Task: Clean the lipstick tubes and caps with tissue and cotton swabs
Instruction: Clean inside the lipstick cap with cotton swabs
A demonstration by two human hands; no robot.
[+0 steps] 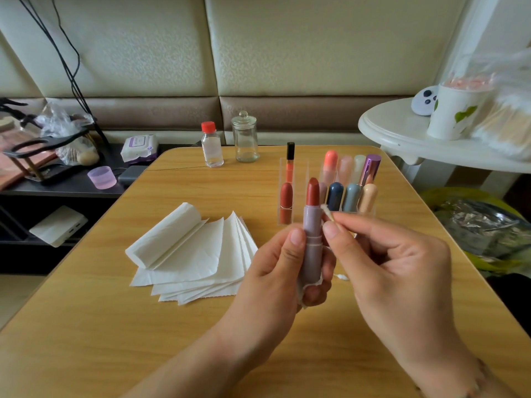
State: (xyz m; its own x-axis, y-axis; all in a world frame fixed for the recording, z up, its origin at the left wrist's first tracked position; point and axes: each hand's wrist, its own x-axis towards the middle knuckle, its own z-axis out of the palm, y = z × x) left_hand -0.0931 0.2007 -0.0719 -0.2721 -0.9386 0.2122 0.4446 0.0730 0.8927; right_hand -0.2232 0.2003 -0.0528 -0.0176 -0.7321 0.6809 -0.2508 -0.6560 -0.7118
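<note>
While pinched upright in the left hand (290,262), near the table's middle, open lipstick tube (313,225); cotton swab (327,211) gripped in right hand (385,251), tip beside the rim. Could smear the bullet with one slip upward.

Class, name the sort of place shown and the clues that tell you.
Probably a home living space: a padded bench seat behind a wooden table, and a clear organizer full of lipsticks.
</note>
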